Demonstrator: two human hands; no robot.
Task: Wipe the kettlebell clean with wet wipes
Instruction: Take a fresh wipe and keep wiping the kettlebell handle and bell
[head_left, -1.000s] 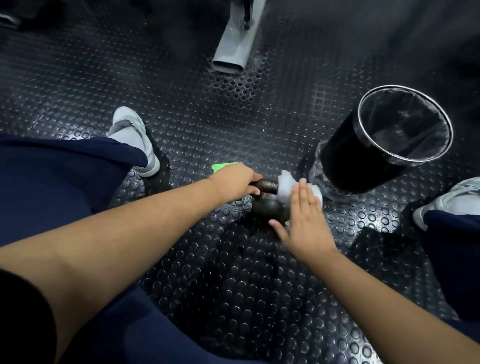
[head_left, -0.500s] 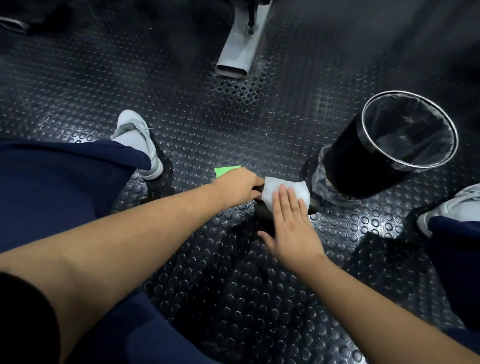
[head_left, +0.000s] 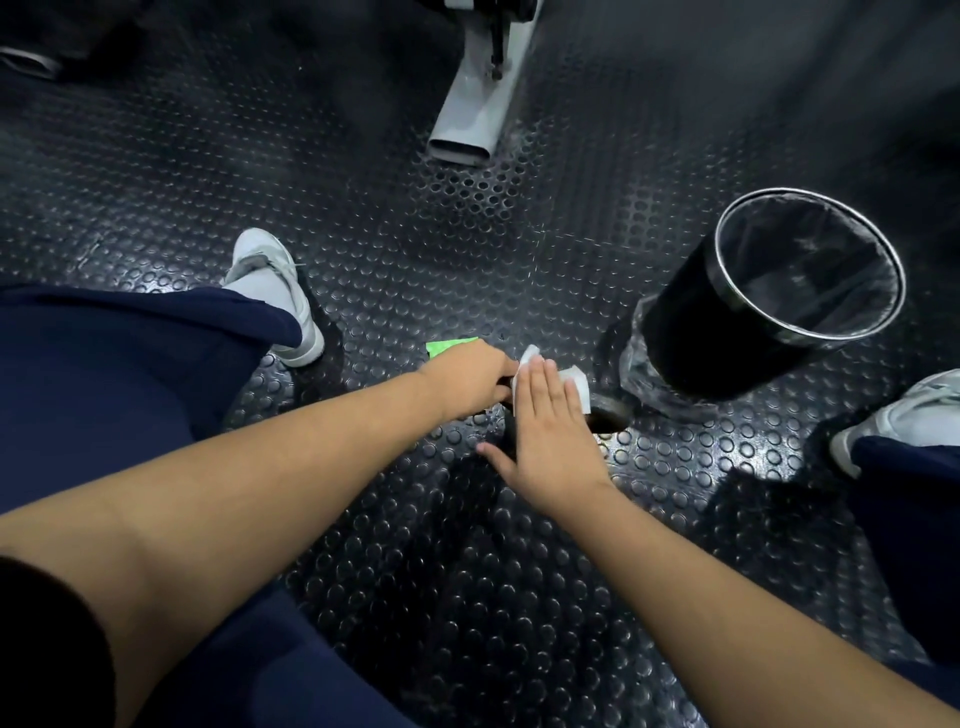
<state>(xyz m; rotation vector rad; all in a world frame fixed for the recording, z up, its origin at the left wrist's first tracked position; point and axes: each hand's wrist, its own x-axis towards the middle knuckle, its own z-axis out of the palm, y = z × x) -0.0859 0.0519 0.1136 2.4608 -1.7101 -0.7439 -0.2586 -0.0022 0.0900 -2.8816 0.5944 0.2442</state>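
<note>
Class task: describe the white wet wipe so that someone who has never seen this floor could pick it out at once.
Find the black bin on the studded floor. Just left of it, the right hand presses a wet wipe flat on the dark kettlebell. It is the only white sheet there; the scrap beyond is bright green.

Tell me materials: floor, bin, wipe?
Floor: looks like black rubber matting, with raised round studs and a slight sheen. Bin: glossy black wall with a bright metallic-looking rim; whether metal or plastic can't be told. A thin clear plastic liner is inside, crinkled. Wipe: white, soft, nonwoven-looking sheet, folding under the right hand.
</note>
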